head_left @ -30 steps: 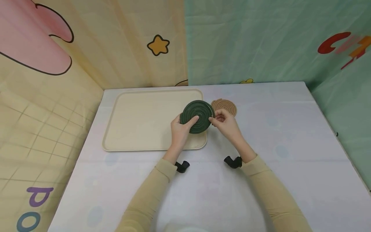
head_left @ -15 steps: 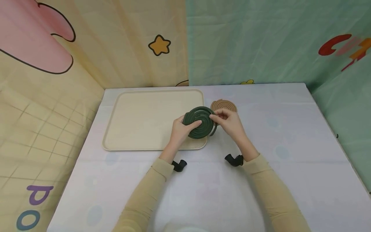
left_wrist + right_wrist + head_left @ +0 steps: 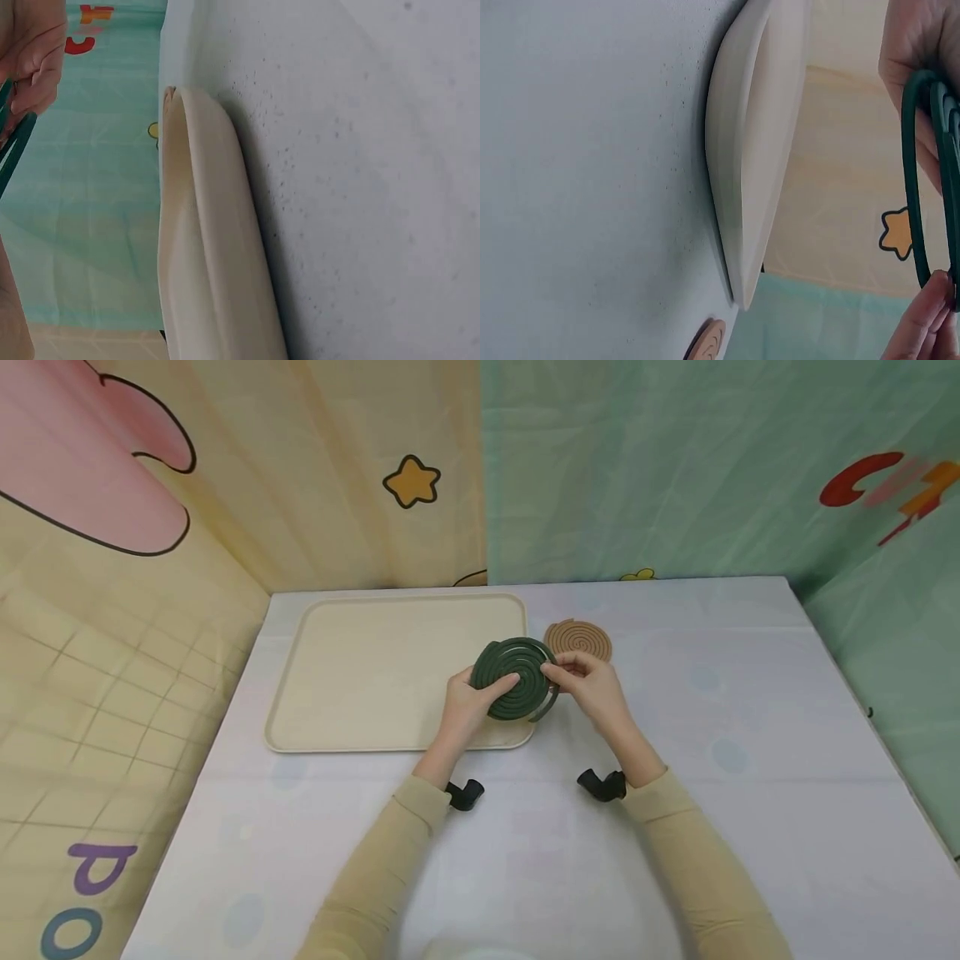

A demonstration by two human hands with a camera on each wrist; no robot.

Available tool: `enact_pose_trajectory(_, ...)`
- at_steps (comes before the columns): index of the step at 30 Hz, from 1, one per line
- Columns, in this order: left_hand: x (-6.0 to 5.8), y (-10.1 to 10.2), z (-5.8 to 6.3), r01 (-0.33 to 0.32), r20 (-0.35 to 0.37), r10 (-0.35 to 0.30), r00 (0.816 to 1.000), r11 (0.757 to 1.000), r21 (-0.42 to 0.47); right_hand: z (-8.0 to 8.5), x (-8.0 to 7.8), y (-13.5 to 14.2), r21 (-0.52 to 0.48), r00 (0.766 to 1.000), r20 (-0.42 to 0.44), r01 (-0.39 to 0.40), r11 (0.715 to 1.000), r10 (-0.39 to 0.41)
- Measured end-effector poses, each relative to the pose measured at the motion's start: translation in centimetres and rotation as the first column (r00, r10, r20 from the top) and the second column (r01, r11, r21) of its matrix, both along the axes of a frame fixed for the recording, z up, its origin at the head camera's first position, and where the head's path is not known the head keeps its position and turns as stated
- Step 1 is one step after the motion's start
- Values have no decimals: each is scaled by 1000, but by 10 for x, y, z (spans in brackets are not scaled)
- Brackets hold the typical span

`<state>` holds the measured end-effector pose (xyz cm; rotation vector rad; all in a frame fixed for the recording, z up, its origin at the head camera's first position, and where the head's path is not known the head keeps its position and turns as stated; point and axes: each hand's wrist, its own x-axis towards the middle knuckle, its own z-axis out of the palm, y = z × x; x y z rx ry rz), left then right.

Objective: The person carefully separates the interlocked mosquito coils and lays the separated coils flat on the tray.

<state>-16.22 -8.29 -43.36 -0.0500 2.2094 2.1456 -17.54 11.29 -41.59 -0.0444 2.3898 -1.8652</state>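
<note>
A dark green mosquito coil point(image 3: 529, 681) is held above the right end of the cream tray, tilted toward me. My left hand point(image 3: 465, 703) grips its left side, thumb laid across the face. At the right edge, my right hand point(image 3: 597, 692) pinches the outer strand between thumb and fingertips. The right wrist view shows that strand of the coil point(image 3: 910, 165) standing apart from the inner turns, with a gap between. Only a sliver of the coil point(image 3: 18, 154) enters the left wrist view. Behind my right hand, a brown mosquito coil point(image 3: 577, 637) lies flat on the table.
The rectangular tray point(image 3: 375, 672) with a raised rim lies at the back left of the white-covered table point(image 3: 540, 860). Printed curtains point(image 3: 675, 468) stand behind and at both sides. A black wrist mount point(image 3: 602, 784) sits on each wrist.
The green coil has come slightly lower and nearer to me. Its outer strand has parted from the rest at the right, leaving a loose end at the lower right. Both hands have kept hold.
</note>
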Motion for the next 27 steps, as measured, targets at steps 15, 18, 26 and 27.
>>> enact_pose_trajectory(15, 1, -4, 0, 68, 43, -68, 997, 998, -17, 3, 0, -4, -48, 1000, -1, 7, 999, -7)
enact_pose_trajectory(18, 3, -3, -2, 50, 38, -50, 998, 999, 6, 0, 1, -6, -66, 1000, 5, 7, 998, -7)
enact_pose_trajectory(26, -1, -11, 1, 129, 55, -122, 991, 981, -146, 6, -2, 3, 116, 992, -28, -116, 986, 120)
enact_pose_trajectory(27, -1, -11, 1, 150, 68, -140, 988, 976, -159, 7, -3, 3, 134, 990, -40, -127, 983, 133)
